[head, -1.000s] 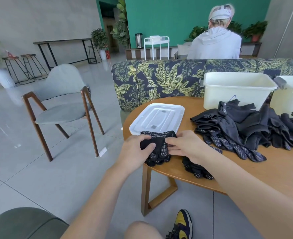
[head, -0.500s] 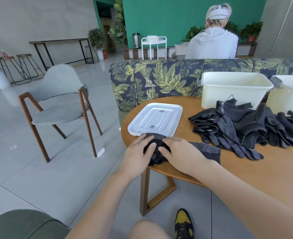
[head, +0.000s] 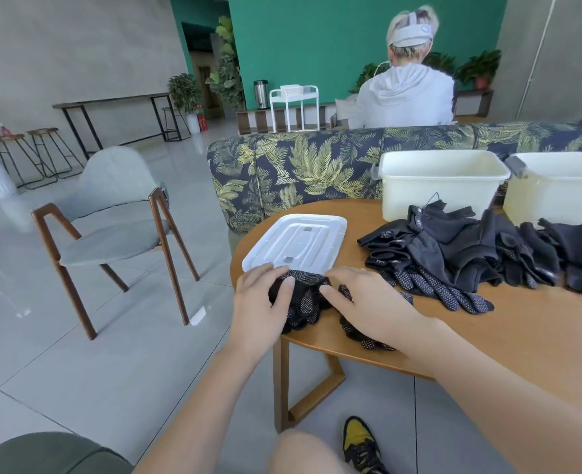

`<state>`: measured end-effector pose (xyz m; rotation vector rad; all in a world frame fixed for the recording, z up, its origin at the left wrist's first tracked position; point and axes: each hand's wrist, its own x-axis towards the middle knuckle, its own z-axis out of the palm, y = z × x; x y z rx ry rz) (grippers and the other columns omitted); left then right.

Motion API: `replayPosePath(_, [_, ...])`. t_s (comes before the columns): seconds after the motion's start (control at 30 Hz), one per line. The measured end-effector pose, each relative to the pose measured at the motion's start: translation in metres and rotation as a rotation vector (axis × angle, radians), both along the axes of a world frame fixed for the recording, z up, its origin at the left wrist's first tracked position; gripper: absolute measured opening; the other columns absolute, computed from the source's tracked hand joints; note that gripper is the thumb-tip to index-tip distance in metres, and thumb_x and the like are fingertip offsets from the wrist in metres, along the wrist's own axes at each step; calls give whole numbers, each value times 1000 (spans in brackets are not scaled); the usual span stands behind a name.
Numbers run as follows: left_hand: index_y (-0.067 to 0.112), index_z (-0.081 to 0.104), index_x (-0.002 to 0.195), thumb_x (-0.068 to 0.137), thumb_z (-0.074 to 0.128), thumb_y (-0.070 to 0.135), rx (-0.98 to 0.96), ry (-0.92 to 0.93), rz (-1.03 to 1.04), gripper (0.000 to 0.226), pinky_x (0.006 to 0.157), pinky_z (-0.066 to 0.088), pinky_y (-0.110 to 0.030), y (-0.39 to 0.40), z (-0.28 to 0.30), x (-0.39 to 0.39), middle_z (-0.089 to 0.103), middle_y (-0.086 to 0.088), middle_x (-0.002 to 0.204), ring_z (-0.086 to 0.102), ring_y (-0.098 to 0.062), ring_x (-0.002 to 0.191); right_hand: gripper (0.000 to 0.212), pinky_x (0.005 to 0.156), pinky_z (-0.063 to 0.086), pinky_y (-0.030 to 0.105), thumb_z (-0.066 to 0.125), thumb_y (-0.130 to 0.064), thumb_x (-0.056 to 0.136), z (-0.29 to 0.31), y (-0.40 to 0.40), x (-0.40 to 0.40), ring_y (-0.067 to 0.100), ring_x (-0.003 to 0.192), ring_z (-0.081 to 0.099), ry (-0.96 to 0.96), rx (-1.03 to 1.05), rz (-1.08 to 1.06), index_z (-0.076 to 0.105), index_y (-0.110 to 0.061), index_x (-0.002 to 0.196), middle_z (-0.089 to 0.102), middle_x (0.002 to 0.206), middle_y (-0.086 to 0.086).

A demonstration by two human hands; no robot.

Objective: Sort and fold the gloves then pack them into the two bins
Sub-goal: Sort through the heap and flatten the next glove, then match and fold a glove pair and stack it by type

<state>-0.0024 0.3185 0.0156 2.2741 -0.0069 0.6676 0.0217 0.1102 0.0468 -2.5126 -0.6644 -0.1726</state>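
1. Both my arms reach to the near tabletop (head: 539, 336) edge; left hand (head: 262, 302) and right hand (head: 368, 302) lie flat, fingers straight, grip apart, pressing down.
2. The dotted black glove (head: 305, 302) sits bunched under them, just below the white lid (head: 296, 242); the glove pile (head: 471, 254) is near two bins (head: 440, 183).
3. Since half a second ago: hands slightly wider apart, glove still pinned.

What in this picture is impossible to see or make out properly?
All in the head view:
- Insides of the left bin and right bin: hidden by their own walls.
- Right bin: cut off by the right edge.
- Dotted glove: partly covered by the left hand and right hand, so its fold is unclear.
- Glove pile: too tangled to count.
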Motion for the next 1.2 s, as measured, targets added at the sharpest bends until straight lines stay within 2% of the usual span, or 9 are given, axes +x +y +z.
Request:
replayPosePath(0.13, [27,73,119,101,58,36,41,-160,-3,26,115,32,-33,-44,25,-12,61,10,133,46,-10,133,47,112,35,27,47,-46,105,1,-47,-15,14,139,45,-34,71,-76,54,-24,145,56,146,-5])
replayPosePath(0.23, [29,73,119,101,62,30,34,-178,-120,22,110,28,-14,-88,40,-19,60,15,132,46,-1,130,43,107,38,25,45,-44,106,-5,-92,-25,11,133,49,-30,106,-146,57,-25,142,60,139,-8])
replayPosePath(0.33, [28,73,120,100,63,26,-23,-188,-247,23,108,37,-16,-136,45,-24,62,16,129,50,2,128,37,103,41,24,46,-44,106,-21,-141,-31,8,127,51,-21,104,-242,61,-27,136,63,132,-13])
replayPosePath(0.53, [29,70,122,98,64,22,-115,17,-408,25,87,44,-8,-231,13,-28,62,18,120,59,1,107,27,92,41,22,51,-36,104,-52,-228,-49,11,114,56,-9,91,-386,67,-24,122,66,112,-14])
replayPosePath(0.63, [30,61,134,99,62,27,-37,174,-390,36,99,45,-19,-264,-12,-23,56,13,124,56,-4,110,23,85,37,9,54,-35,103,-60,-255,-52,9,107,57,7,125,-418,68,-24,117,64,106,-17])
replayPosePath(0.73, [27,53,144,101,59,30,64,238,-311,43,112,36,-25,-282,-27,-15,46,6,141,46,-13,130,23,84,34,5,56,-36,102,-62,-267,-48,5,105,54,21,154,-409,67,-26,119,64,109,-15])
replayPosePath(0.9, [29,55,145,102,59,36,161,284,-258,44,116,27,-33,-295,-34,5,31,-6,155,26,-23,140,24,91,41,24,57,-37,101,-69,-271,-37,15,105,53,-13,91,-376,68,-22,116,64,107,-9])
replayPosePath(1.07, [30,58,143,101,62,35,112,213,-275,43,104,24,-20,-300,-31,22,38,-3,144,32,-17,127,26,91,44,28,56,-37,101,-69,-273,-27,16,102,52,-47,61,-353,69,-20,116,62,105,-8])
replayPosePath(1.2, [37,55,145,101,59,44,152,216,-259,45,113,31,-36,-307,-31,41,39,-1,143,31,-22,131,26,90,44,28,56,-36,101,-68,-274,-20,15,103,51,-53,70,-356,68,-19,117,61,105,-7])
